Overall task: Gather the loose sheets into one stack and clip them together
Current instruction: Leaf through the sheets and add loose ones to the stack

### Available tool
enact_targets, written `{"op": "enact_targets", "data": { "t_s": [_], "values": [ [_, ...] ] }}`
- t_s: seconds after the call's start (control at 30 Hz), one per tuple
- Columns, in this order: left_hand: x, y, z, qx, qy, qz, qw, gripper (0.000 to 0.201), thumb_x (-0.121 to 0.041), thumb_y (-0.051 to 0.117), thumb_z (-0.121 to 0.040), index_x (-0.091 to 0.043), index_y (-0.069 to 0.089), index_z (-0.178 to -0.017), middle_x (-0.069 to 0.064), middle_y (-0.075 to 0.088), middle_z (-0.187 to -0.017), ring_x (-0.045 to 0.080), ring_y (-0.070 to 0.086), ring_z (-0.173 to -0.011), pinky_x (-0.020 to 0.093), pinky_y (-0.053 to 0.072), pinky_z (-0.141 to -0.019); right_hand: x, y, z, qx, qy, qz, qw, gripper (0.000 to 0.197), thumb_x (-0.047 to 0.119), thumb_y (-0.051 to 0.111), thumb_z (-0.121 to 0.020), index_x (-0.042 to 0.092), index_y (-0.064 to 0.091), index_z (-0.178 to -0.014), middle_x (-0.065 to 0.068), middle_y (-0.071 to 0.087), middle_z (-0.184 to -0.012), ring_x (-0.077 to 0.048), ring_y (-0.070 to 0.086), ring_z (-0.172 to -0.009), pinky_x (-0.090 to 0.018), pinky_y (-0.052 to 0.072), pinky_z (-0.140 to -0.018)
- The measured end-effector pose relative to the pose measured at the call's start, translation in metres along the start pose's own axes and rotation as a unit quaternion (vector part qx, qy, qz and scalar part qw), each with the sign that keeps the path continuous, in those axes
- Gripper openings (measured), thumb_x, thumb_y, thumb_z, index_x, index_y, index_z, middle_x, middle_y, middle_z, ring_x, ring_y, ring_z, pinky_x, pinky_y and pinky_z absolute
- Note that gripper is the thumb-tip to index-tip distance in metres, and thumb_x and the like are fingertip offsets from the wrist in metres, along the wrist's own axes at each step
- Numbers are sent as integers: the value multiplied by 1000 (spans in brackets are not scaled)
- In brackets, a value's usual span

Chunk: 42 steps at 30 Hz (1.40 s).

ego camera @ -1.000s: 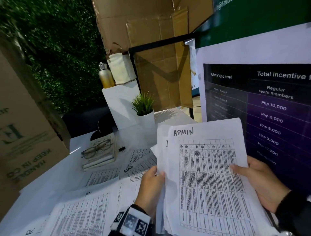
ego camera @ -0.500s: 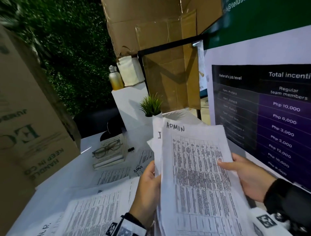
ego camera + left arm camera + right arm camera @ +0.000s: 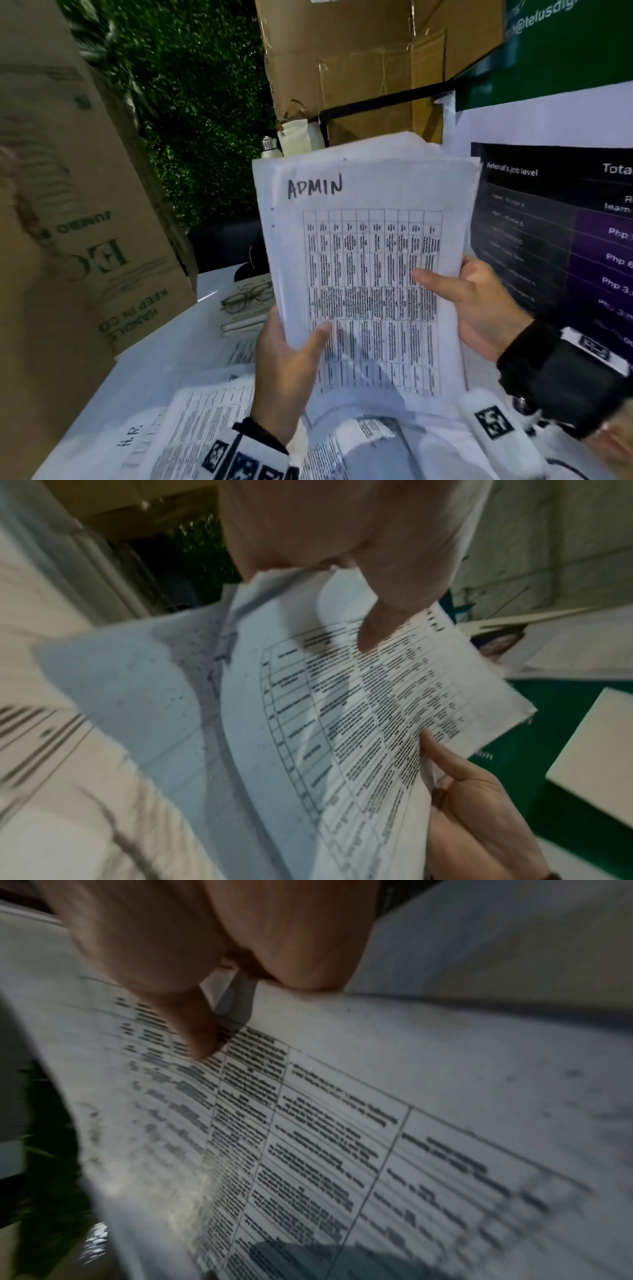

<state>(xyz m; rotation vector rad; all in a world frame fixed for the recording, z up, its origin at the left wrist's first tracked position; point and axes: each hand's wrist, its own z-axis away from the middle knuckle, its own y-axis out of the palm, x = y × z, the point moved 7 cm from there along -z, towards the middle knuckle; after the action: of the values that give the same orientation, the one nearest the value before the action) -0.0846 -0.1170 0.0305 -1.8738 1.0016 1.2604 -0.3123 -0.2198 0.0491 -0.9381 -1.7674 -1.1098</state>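
Observation:
I hold a stack of printed sheets (image 3: 370, 260) upright in front of me, the top one marked "ADMIN" over a table of text. My left hand (image 3: 291, 356) grips its lower left edge, thumb on the front. My right hand (image 3: 459, 294) grips the right edge, thumb across the print. The left wrist view shows the stack (image 3: 359, 710) curving under my left thumb (image 3: 369, 631), with my right hand (image 3: 479, 804) below. The right wrist view shows my right thumb (image 3: 195, 1031) pressed on the sheet (image 3: 342, 1123). More loose sheets (image 3: 205, 421) lie on the white table (image 3: 164, 346) below. No clip is visible.
A cardboard box (image 3: 68, 240) stands at the left. Glasses on a small pile of books (image 3: 246, 301) sit behind the stack. A poster board (image 3: 561, 222) stands on the right, more cardboard (image 3: 359, 61) at the back. A bottle top (image 3: 269, 145) peeks over the stack.
The stack has risen closer to my face and stands more upright, hiding the plant and clip seen earlier. My left thumb has moved onto the front sheet.

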Motion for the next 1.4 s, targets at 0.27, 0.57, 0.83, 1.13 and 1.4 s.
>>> {"op": "enact_targets", "data": {
  "t_s": [0.27,0.57,0.83,1.13,1.4],
  "values": [
    [-25,-37,6,-1,87,50,995,32,-17,74,-80,-13,68,-111,3,78,-103,13,74,-96,20,59,-79,18,47,3,67,-62,59,994,28,18,76,-67,23,76,-95,-2,79,-107,-15,72,-104,-28,57,-91],
    [-29,-3,0,70,72,-36,994,27,-29,61,-94,-4,67,-100,6,67,-87,21,65,-76,36,52,-73,-4,17,9,22,10,251,968,32,28,75,-85,12,70,-112,5,77,-102,-16,72,-101,-30,56,-91],
    [25,90,-14,266,-188,-3,946,32,-23,69,-81,-17,42,-96,8,36,-95,24,37,-79,35,30,-77,9,-66,16,34,163,354,920,28,16,63,-96,9,68,-123,-2,76,-113,-12,72,-101,-28,55,-92],
    [103,136,51,318,-233,-212,894,61,-28,63,-77,-28,35,-131,2,52,-123,19,59,-98,35,57,-82,-60,-128,79,2,265,377,888,25,3,63,-92,28,66,-97,19,75,-92,2,68,-91,-16,49,-74],
    [93,118,51,214,-253,-109,937,98,-22,73,-72,-27,15,-150,-5,19,-151,25,32,-139,45,34,-117,-62,-130,73,-69,238,294,923,32,-12,65,-85,10,72,-107,-5,81,-93,-28,74,-94,-40,57,-80]
  ]
}}
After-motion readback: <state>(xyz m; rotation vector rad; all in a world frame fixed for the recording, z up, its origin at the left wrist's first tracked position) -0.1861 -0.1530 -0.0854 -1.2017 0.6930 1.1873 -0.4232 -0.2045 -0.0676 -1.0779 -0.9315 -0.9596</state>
